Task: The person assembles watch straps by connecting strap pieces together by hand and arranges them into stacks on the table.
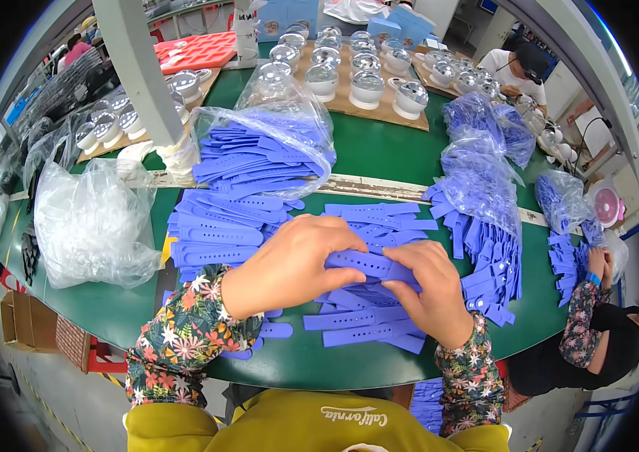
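A blue perforated watch strap (364,262) is stretched between my two hands over the green table. My left hand (300,260) pinches its left end between thumb and fingers. At the strap's right end, my right hand (428,290) grips it the same way. Below and behind the hands lies a loose stack of similar straps (364,328). Another pile of straps (218,230) spreads out beside my left hand, partly covered by my forearm. Behind that pile, a clear plastic bag (289,135) spills more blue straps.
Several chrome-topped white domes (323,81) stand on cardboard at the back. A crumpled clear bag (93,226) sits at left, near a grey post (138,75). Bagged straps (481,203) lie to the right. One co-worker (598,324) sits at right, another (515,75) at the back.
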`<state>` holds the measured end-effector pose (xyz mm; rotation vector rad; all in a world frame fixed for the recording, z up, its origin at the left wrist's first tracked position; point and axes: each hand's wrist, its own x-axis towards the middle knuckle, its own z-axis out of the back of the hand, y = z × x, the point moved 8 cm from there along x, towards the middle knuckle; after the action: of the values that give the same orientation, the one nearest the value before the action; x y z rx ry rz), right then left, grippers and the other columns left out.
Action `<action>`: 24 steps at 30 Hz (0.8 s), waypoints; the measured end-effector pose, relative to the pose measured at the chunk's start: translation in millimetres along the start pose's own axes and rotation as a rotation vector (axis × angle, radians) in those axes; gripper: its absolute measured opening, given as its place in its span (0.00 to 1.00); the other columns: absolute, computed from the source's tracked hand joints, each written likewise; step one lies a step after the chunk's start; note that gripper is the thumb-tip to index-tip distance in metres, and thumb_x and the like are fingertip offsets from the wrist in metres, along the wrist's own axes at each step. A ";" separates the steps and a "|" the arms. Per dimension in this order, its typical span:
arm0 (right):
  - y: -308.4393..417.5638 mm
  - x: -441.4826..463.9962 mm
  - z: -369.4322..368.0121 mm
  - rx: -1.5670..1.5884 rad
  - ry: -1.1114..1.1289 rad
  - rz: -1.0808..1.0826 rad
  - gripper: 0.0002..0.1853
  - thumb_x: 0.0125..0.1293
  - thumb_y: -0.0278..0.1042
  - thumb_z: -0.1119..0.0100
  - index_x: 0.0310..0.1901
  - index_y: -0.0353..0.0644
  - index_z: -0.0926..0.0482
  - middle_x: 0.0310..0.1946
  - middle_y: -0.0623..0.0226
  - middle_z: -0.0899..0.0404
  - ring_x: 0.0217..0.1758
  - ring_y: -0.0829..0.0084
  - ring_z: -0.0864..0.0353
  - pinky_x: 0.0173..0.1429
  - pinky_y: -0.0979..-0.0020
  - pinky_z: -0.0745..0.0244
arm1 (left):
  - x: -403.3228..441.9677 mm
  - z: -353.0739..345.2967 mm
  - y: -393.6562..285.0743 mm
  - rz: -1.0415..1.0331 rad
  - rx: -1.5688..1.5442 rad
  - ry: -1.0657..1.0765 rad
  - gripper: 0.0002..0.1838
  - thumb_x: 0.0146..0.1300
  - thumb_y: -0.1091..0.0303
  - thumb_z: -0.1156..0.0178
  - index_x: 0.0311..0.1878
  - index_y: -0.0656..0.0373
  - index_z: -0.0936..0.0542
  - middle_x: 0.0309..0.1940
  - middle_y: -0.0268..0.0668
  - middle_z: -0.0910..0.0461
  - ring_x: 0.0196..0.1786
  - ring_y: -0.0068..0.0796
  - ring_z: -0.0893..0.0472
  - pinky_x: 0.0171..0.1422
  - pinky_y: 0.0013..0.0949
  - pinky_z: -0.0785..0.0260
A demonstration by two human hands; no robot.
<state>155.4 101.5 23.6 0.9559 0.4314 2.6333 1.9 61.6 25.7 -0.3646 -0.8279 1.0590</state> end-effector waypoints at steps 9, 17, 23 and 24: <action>-2.5 0.9 -2.3 0.061 -0.019 -0.100 0.16 0.48 0.29 0.26 0.40 0.40 0.18 0.35 0.63 0.18 0.41 0.60 0.20 0.59 0.56 0.32 | -1.1 -13.2 2.9 0.049 -0.102 0.018 0.13 0.54 0.69 0.27 0.40 0.63 0.18 0.35 0.43 0.18 0.39 0.46 0.20 0.43 0.41 0.28; -7.8 -1.5 -12.8 0.149 -0.054 -0.149 0.07 0.47 0.27 0.31 0.29 0.41 0.20 0.28 0.68 0.21 0.38 0.66 0.21 0.67 0.56 0.36 | -3.9 -28.2 1.6 0.120 -0.165 0.118 0.12 0.56 0.69 0.28 0.41 0.61 0.18 0.35 0.41 0.18 0.40 0.44 0.20 0.47 0.41 0.29; -25.9 2.4 -6.9 -0.107 -0.045 -0.175 0.07 0.54 0.27 0.34 0.36 0.42 0.17 0.34 0.67 0.16 0.41 0.64 0.21 0.57 0.62 0.34 | -5.8 29.0 -21.5 -0.077 0.350 -0.154 0.27 0.55 0.61 0.27 0.59 0.56 0.22 0.56 0.43 0.21 0.60 0.47 0.24 0.69 0.46 0.39; -26.0 2.8 -7.4 -0.181 -0.023 -0.144 0.06 0.55 0.26 0.34 0.36 0.42 0.18 0.35 0.66 0.16 0.40 0.63 0.21 0.55 0.62 0.34 | -9.4 45.9 -21.9 -0.060 0.382 -0.157 0.26 0.54 0.64 0.27 0.57 0.57 0.21 0.54 0.43 0.21 0.59 0.47 0.23 0.67 0.45 0.36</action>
<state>153.2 124.9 9.9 0.8632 0.2415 2.4801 -21.1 37.8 65.5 0.0669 -0.7501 1.1716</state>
